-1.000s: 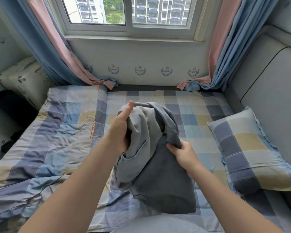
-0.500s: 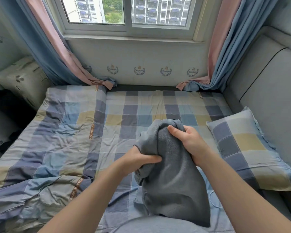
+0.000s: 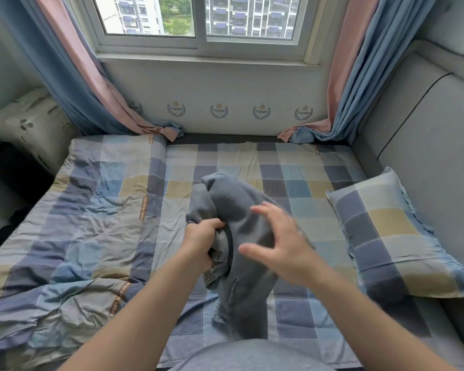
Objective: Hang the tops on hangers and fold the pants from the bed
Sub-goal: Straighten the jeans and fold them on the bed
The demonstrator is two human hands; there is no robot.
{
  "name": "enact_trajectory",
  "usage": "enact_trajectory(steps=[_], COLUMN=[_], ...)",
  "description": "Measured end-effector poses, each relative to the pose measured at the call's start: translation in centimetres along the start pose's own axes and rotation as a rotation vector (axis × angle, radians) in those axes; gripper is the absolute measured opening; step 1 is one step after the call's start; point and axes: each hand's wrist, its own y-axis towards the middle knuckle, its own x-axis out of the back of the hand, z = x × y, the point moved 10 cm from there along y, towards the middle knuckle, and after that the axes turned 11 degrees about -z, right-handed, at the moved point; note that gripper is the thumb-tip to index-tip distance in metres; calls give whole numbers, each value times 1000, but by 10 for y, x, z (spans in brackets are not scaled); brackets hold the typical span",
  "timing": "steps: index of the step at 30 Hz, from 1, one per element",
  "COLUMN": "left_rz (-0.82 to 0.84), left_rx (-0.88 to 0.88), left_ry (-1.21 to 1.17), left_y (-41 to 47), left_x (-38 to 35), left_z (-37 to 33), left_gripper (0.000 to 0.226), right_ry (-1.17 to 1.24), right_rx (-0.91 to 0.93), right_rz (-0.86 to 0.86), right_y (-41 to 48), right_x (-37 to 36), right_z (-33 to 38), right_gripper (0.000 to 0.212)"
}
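The grey garment [image 3: 233, 207] is held over the middle of the bed [image 3: 292, 167], bunched in the curled left hand [image 3: 200, 245]; the right hand [image 3: 281, 245] is spread wide, holding nothing. It looks soft and floppy, best gripped at its edge

A home bedroom: checked bed [image 3: 252, 162], pillow [image 3: 391, 245], curtained window [image 3: 198, 20].

A checked pillow [image 3: 394, 236] lies at the right edge of the bed [image 3: 292, 167], a crumpled checked blanket [image 3: 78, 223] covers its left side, a pale pillow [image 3: 30, 124] leans by the far left corner, and pink-and-blue curtains [image 3: 359, 76] hang beside the window [image 3: 252, 14].
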Motion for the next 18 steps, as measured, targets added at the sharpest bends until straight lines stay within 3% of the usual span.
enact_trajectory(steps=[2, 4, 5, 7, 10, 14, 18], left_rz=[21, 92, 125, 165, 221, 296, 345], left_rx=[58, 101, 115, 118, 114, 136, 148], left_ry=[-53, -72, -69, -50, -16, -24, -15], left_y=[2, 1, -2, -5, -4, -5, -10], left_x=[-2, -8, -11, -13, -9, -2, 2], left_z=[-3, -5, -6, -9, -14, -16, -12], left_gripper=[34, 50, 49, 42, 44, 43, 36], right_ry=[-236, -249, -177, -2, 143, 235, 242], right_rx=[-73, -147, -153, -88, 29, 148, 219], right_rz=[101, 115, 60, -53, -46, 13, -34], right_y=[-14, -22, -21, -15, -3, 9, 33], right_x=[-33, -55, -57, -48, -27, 6, 40], right_z=[-17, -35, -40, -40, -32, -12, 8], right_gripper=[102, 110, 103, 70, 39, 30, 38])
